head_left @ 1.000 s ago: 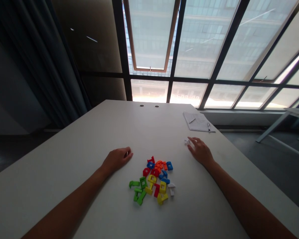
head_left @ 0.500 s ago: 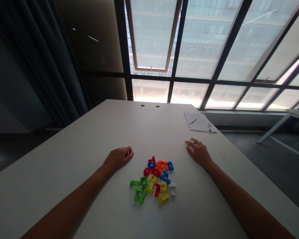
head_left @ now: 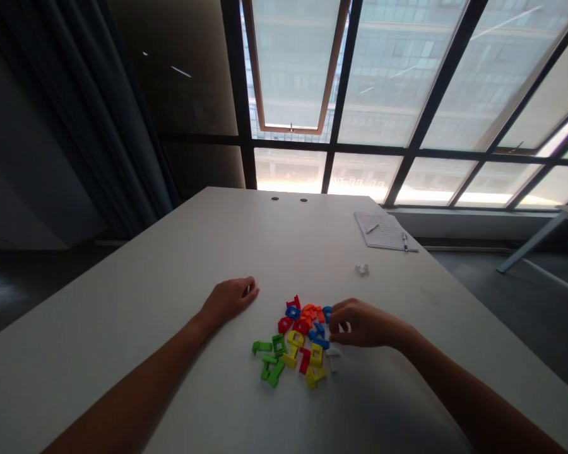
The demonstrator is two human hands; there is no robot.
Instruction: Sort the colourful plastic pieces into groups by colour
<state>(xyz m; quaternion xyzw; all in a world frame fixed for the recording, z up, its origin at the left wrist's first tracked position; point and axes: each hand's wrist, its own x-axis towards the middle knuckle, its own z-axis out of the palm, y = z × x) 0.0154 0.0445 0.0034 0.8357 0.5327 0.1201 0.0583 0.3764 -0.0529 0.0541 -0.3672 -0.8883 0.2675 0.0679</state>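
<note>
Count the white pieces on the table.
2. One white piece lies alone beyond the right hand; the other sits at the right edge of the coloured pile. The hand may hide more.

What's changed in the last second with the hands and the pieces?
The right hand came off the small white piece, which lies alone on the table, and drew back toward the person to the right edge of the coloured pile, fingers curled there. The left hand, the pile and the notepad stayed put.

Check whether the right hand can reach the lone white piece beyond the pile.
Probably yes: the right hand sits at the edge of the pile, and only bare table lies between it and the white piece.
</note>
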